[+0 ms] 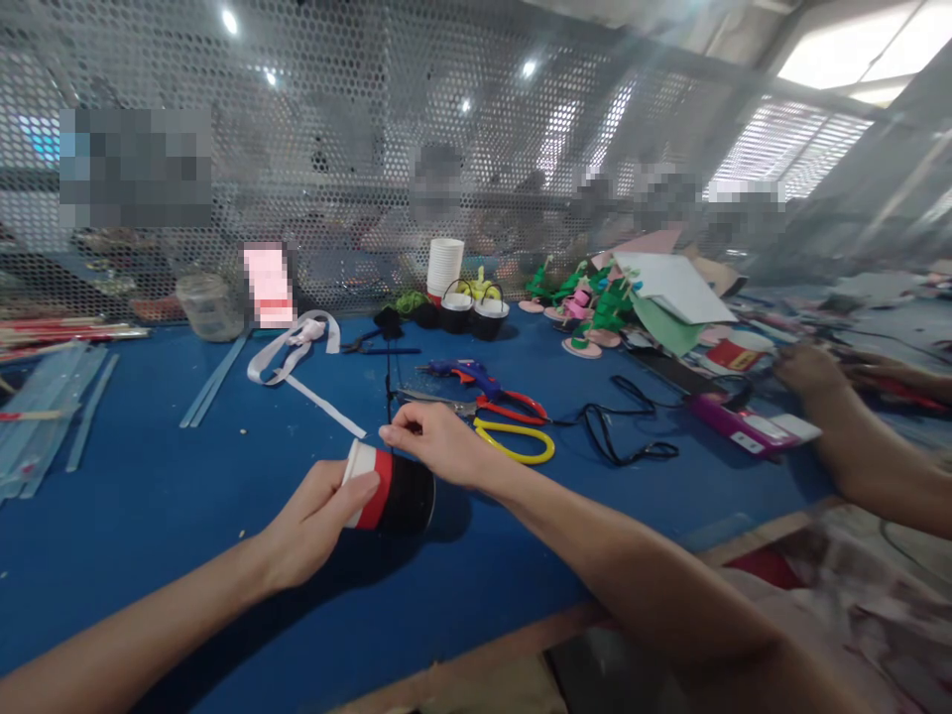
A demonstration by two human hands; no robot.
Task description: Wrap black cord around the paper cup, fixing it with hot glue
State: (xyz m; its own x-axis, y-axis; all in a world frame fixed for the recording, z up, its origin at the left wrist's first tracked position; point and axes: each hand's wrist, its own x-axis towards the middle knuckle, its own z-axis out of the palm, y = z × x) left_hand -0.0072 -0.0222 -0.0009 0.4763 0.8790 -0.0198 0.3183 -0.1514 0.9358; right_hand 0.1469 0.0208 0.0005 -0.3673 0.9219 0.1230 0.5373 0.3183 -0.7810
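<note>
My left hand (316,521) grips a paper cup (394,491) lying on its side above the blue table; the cup is white at its base, with a red band and a black covering. My right hand (435,441) rests on top of the cup with thumb and forefinger pinched on a thin black strand (388,382) that runs up and away over the table. Just beyond my right hand lie yellow-handled scissors (517,444), red-handled scissors (513,405) and a blue glue gun (465,373).
A white ribbon (294,352), a clear jar (209,305), a stack of white cups (444,266) and two finished black cup baskets (472,312) sit further back. Green and pink craft pieces (595,302) lie right. Another person's arm (855,436) reaches in at the right. A perforated metal screen (372,149) closes the back.
</note>
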